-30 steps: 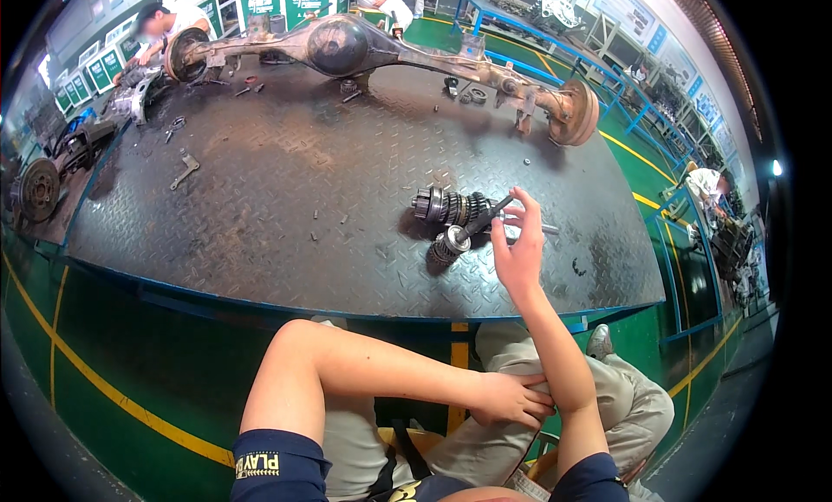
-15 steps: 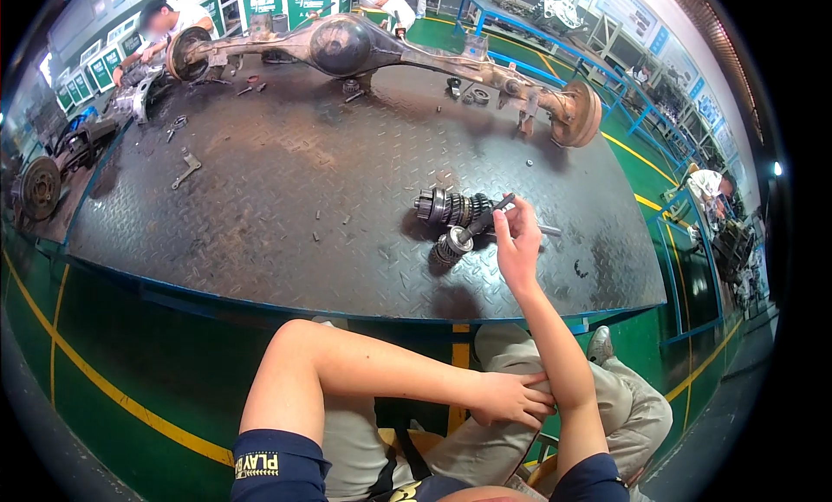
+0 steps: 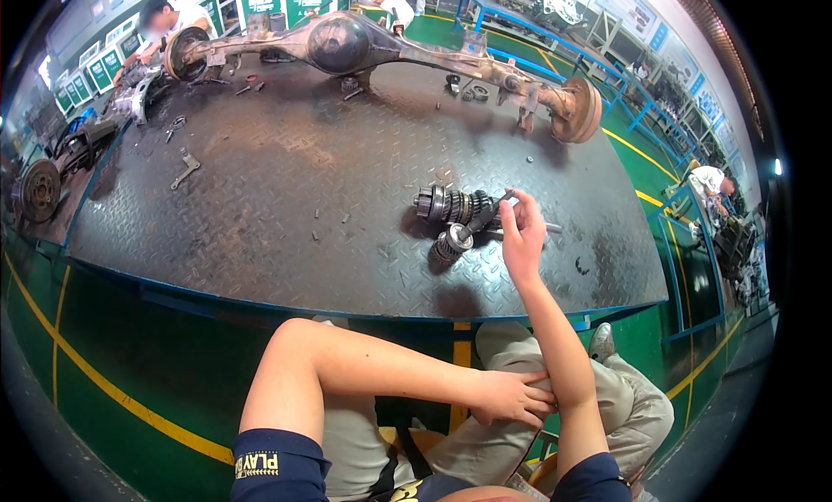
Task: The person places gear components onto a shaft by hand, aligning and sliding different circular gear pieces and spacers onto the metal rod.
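My right hand pinches the upper end of a dark gear shaft between thumb and fingers. This shaft slants down to the left, and a toothed gear with a bright ring sits at its lower end, at the steel table. Just behind it lies a larger gear cluster on its side, its thin bright rod showing to the right of my hand. I cannot tell whether the two parts touch. My left hand lies over my lap against my right forearm, fingers spread, holding nothing.
A rusty axle housing spans the far side of the diamond-plate table. A metal bracket, small bolts and a dark curved piece lie about. Another person works at the far left; one more is at the right.
My right hand has shifted slightly to the right, still on the gear shaft. My left hand has stayed where it was.
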A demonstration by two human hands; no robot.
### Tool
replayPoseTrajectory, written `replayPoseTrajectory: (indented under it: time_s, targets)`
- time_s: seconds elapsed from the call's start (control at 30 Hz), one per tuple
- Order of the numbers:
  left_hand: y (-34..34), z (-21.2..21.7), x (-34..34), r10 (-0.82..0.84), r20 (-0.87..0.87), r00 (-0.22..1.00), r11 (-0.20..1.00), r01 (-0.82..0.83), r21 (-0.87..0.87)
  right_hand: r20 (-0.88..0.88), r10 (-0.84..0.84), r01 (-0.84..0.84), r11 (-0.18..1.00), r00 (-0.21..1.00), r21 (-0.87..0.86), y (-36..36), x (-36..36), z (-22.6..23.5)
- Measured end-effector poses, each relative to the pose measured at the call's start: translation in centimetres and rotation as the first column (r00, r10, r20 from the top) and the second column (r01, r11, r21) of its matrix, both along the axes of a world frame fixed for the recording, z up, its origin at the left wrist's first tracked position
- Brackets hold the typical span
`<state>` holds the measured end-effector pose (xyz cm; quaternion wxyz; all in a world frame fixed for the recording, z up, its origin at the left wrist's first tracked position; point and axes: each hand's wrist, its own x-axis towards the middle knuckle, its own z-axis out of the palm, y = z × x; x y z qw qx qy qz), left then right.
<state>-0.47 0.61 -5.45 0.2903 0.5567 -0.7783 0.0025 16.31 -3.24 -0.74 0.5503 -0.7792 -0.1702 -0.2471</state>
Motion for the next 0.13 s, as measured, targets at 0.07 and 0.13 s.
replayPoseTrajectory:
  time_s: [0.07, 0.13]
  targets:
    - [-0.07, 0.11, 0.04, 0.002, 0.007, 1.0, 1.0, -0.002, 0.013, -0.005, 0.037, -0.037, 0.999, 0.999, -0.002, -0.13, 0.27, 0.14]
    - [-0.07, 0.16, 0.09, -0.003, 0.011, 1.0, 0.999, 0.003, 0.037, 0.014, 0.027, -0.027, 0.999, 1.0, -0.04, -0.19, 0.3, 0.19]
